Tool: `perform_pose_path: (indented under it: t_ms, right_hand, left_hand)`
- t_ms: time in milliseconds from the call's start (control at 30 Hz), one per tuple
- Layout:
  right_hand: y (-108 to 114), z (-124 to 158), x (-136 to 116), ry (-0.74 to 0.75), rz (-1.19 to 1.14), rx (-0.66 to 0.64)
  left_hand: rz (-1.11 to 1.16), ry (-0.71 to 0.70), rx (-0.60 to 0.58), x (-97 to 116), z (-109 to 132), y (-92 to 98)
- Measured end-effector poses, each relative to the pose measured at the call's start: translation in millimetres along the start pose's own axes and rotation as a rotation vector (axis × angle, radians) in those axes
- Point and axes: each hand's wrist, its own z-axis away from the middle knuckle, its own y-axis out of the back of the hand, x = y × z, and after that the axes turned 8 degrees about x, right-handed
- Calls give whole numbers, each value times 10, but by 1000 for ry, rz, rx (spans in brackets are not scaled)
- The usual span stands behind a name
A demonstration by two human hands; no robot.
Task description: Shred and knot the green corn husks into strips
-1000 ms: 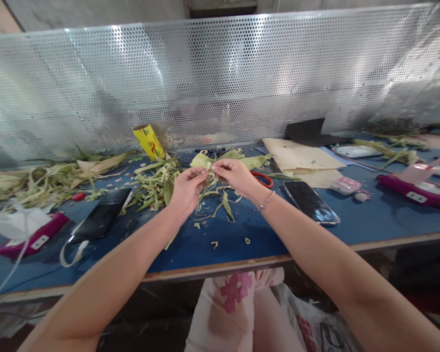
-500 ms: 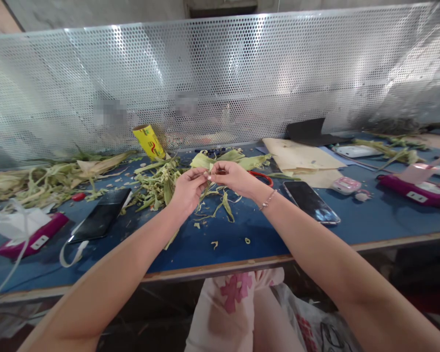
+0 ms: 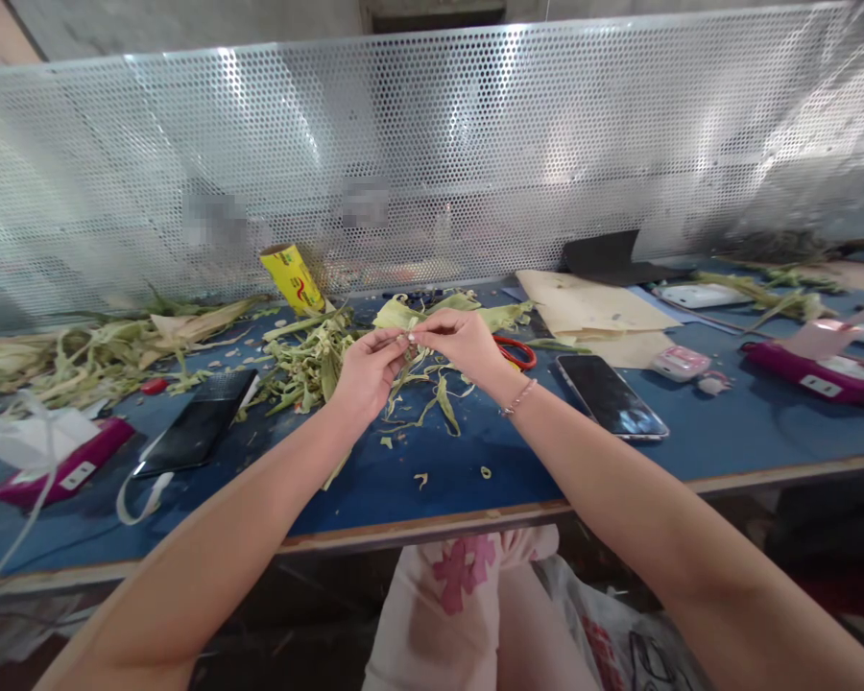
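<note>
Seemingly midway, the left hand (image 3: pixel 371 369) and right hand (image 3: pixel 461 347) pinch a mostly hidden piece (image 3: pixel 411 338), scraps (image 3: pixel 446 408) lying shed, a leafy pile (image 3: pixel 306 360) apparently remaining.

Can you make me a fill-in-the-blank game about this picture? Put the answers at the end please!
1. The left hand and the right hand come together over a table coloured ____.
2. The bracelet circles the person's ____ wrist.
3. The tilted tube behind the green plant pile is mostly ____.
4. The metal screen is full of small round ____.

Missing words: blue; right; yellow; holes.
</note>
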Motion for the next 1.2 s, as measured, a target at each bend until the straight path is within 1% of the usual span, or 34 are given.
perform_pose_path:
  t_ms: [100, 167, 400, 567, 800, 867, 1000, 1200]
  right_hand:
    - [-31, 29, -10, 22, 38, 59]
    - [-50, 45, -17, 18, 41, 77]
    - [-55, 46, -69, 48, 38, 65]
    - [-47, 60, -94, 74, 40, 53]
    - [-46, 58, -97, 42, 113, 46]
    - [-42, 53, -86, 73, 153, 37]
    - [-18, 52, -72, 203, 278, 20]
    - [14, 66, -91, 338, 408, 22]
  left_hand:
    - [1, -3, 6, 2, -5, -3]
    - [1, -8, 7, 0, -6, 0]
    - [-1, -44, -22, -10, -5, 11]
    - [19, -47, -5, -7, -1, 10]
    - [18, -79, 0, -18, -3, 16]
    - [23, -95, 2, -21, -2, 15]
    - [15, -103, 20, -13, 16, -1]
    - [26, -50, 34, 13, 47, -29]
